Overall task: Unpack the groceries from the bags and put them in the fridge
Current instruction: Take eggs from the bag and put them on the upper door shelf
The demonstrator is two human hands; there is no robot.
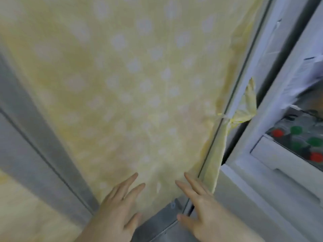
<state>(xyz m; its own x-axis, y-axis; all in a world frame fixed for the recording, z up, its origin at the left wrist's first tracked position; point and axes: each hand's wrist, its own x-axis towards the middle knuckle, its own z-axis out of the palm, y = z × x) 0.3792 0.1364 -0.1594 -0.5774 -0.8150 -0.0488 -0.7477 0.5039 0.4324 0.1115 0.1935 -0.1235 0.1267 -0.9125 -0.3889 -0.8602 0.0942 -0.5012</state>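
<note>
- Far left of the frame: a grey fridge body panel [26, 137] runs diagonally, with something pale yellow in the lower left corner that's way too blurry to call.
- Centre: the fridge door [176, 222] is draped in a yellow polka-dot cloth cover [122, 84] that fills most of the view. Bare grey door only shows at the bottom centre.
- Lower centre: left hand [115, 212] has its fingers straight and spread, lying flat against the cloth, gripping nothing.
- Just right of it: right hand [202, 208] is the same deal, fingers straight and spread, tips on the cloth near the door's edge, thumb down on the bare grey part. Nothing held.
- Right of the hands: the cover is tied off in a little knot [244, 109] round the door edge.
- Right edge: the door shelf [279, 163] shows through the gap, with bottles [297, 137] with red and green caps sitting in it.
- No bags or groceries anywhere in view, so I can't say where they are or how much is unpacked.
- My guess at the step: handling the door with both palms, opening or shutting, honestly can't tell which.
- Next probably needs an even push or pull near that edge, keeping the loose cloth out of the seal.
</note>
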